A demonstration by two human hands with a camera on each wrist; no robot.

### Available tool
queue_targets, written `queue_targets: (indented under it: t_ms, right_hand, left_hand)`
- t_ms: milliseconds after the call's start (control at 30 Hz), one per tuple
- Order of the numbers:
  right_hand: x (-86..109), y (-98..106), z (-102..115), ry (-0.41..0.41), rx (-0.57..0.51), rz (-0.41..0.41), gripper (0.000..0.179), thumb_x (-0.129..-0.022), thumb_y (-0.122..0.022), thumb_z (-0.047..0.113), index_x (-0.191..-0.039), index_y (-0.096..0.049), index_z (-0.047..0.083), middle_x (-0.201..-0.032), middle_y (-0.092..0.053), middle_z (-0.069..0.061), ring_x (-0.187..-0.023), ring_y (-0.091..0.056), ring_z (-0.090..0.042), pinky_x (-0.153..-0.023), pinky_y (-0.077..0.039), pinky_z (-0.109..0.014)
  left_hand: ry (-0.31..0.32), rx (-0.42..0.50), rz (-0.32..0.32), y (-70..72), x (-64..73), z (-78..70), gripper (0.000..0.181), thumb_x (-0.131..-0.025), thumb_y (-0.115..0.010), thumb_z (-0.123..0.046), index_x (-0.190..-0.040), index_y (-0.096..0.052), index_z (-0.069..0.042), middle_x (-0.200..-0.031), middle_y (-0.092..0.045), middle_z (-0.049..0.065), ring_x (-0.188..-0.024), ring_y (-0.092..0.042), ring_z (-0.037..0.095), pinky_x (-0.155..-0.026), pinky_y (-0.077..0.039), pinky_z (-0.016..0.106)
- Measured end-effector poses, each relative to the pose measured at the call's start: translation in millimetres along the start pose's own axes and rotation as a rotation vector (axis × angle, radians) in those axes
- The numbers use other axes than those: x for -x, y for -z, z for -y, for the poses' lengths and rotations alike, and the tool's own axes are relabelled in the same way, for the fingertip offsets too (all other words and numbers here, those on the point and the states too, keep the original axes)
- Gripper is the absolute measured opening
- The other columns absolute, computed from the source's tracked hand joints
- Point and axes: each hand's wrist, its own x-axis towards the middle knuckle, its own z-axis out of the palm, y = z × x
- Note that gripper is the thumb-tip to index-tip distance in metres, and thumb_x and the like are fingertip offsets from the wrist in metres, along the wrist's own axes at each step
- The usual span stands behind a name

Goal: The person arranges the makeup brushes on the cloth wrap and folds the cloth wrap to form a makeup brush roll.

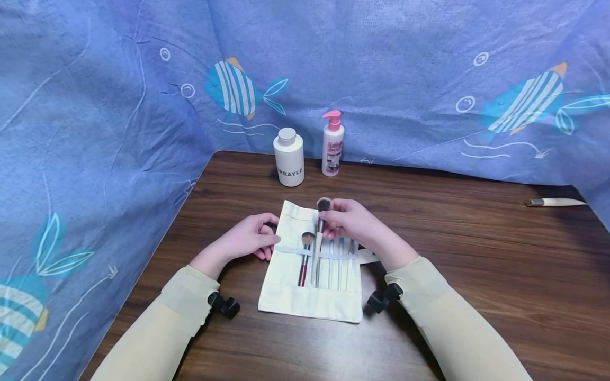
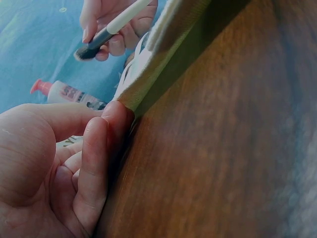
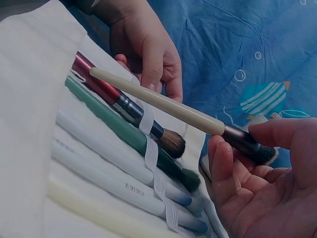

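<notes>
A white cloth brush roll (image 1: 310, 307) lies unrolled on the table. My left hand (image 1: 252, 236) pinches its left edge between thumb and finger, as the left wrist view shows close up. Above the roll, my right hand (image 1: 350, 219) holds a makeup brush (image 3: 173, 106) with a cream handle by its dark ferrule, near the bristles. The handle slants over the roll, its tip pointing toward the bottom pocket. Under the elastic band (image 3: 157, 183) sit a red-handled brush (image 3: 101, 82), a green brush (image 3: 116, 124) and several pale brushes (image 3: 109, 183).
At the back stand a white bottle (image 1: 289, 161) and a lotion bottle (image 1: 332, 148) with a pink pump. Another brush with a pale handle (image 1: 559, 202) lies at the table's far right. A blue fish-patterned cloth (image 1: 381, 79) hangs behind and to the left.
</notes>
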Motion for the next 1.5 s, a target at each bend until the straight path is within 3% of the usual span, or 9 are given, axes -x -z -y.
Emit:
queue_targets:
  t_ms: [800, 1200, 1500]
  right_hand:
    - [-12.9, -10.6, 2.7, 0.036, 0.003, 0.023, 0.012, -0.101, -0.058, 0.006, -0.109, -0.055, -0.003, -0.083, -0.069, -0.01, -0.071, -0.069, -0.018, -0.067, -0.06, -0.027]
    - [-21.6, -11.9, 1.8, 0.039, -0.032, -0.017, 0.015, -0.102, -0.059, 0.008, -0.111, -0.054, -0.003, -0.087, -0.067, -0.012, -0.073, -0.069, -0.018, -0.07, -0.061, -0.026]
    - [-25.6, -11.6, 3.2, 0.066, -0.086, -0.091, 0.014, -0.103, -0.058, 0.009, -0.112, -0.053, -0.001, -0.085, -0.068, -0.011, -0.07, -0.07, -0.017, -0.071, -0.062, -0.027]
  left_hand:
    - [0.001, 0.003, 0.0, -0.2, -0.6, -0.7, 0.04, -0.098, -0.067, -0.011, -0.134, -0.05, -0.001, -0.074, -0.07, 0.009, -0.061, -0.07, 0.022, -0.055, -0.059, 0.032]
    - [0.005, -0.001, 0.002, 0.4, 0.2, -1.8, 0.04, -0.098, -0.067, -0.012, -0.133, -0.051, -0.001, -0.075, -0.07, 0.009, -0.061, -0.069, 0.022, -0.055, -0.059, 0.032]
    - [0.0, -0.004, -0.002, -0.7, 0.8, -2.7, 0.04, -0.098, -0.067, -0.011, -0.133, -0.05, -0.001, -0.074, -0.07, 0.009, -0.061, -0.069, 0.022, -0.055, -0.059, 0.031]
